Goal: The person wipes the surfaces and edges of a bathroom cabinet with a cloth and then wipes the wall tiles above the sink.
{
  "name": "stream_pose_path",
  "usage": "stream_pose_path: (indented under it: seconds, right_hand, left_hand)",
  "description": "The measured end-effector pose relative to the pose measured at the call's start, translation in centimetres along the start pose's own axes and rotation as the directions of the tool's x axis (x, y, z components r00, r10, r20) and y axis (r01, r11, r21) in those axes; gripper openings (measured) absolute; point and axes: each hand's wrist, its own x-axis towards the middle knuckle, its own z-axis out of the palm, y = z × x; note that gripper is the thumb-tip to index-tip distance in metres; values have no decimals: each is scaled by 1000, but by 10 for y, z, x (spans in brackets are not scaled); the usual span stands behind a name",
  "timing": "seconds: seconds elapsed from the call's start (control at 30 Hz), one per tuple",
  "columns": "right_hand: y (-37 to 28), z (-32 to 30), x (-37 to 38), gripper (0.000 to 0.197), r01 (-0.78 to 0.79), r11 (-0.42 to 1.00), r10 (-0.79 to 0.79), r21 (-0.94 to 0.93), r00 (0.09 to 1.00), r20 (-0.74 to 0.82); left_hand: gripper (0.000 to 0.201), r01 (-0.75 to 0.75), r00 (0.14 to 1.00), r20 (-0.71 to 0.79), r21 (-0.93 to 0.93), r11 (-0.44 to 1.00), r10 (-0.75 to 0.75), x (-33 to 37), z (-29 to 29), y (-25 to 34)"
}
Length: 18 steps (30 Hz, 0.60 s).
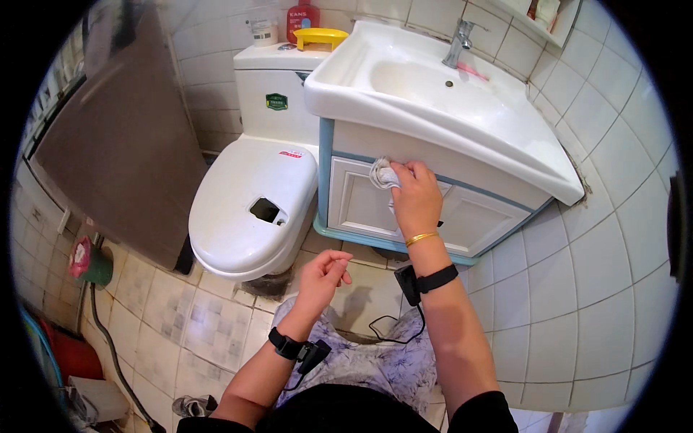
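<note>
My right hand (419, 196) is closed around a crumpled whitish cloth (383, 174), pressed against the upper part of the vanity cabinet's front. That cabinet (361, 198) has white panelled doors with light blue trim. A gold bracelet and a black strap circle my right wrist. My left hand (323, 280) hangs in the air over the floor, in front of the toilet, its fingers loosely bent and apart with nothing in them. The white toilet lid (238, 195) is down and has a dark, square-like hole in it.
Above the cabinet is a white washbasin (433, 94) with a chrome faucet (459, 45) and a pink toothbrush-like item (473, 71). A yellow object (321, 36) and a red bottle (302, 18) stand on the toilet tank. At left are a brown panel (123, 144) and a green bin (94, 265).
</note>
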Motion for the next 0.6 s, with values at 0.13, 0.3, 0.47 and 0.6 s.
stream_pose_path:
  seconds: [0.13, 0.3, 0.47, 0.6]
  right_hand:
    - [-16, 14, 5, 36, 87, 996, -87, 20, 996, 3]
    - [-38, 24, 10, 41, 61, 997, -63, 44, 997, 37]
    - [1, 0, -1, 46, -12, 999, 13, -31, 999, 40]
    - [49, -19, -21, 35, -29, 991, 15, -128, 995, -104]
  left_hand:
    - [15, 6, 1000, 15, 6, 1000, -6, -3, 2, 4]
    - [16, 5, 999, -34, 25, 1000, -4, -4, -10, 4]
    - [16, 23, 1000, 14, 29, 999, -24, -2, 3, -4]
    - [17, 5, 998, 64, 40, 999, -8, 6, 22, -9]
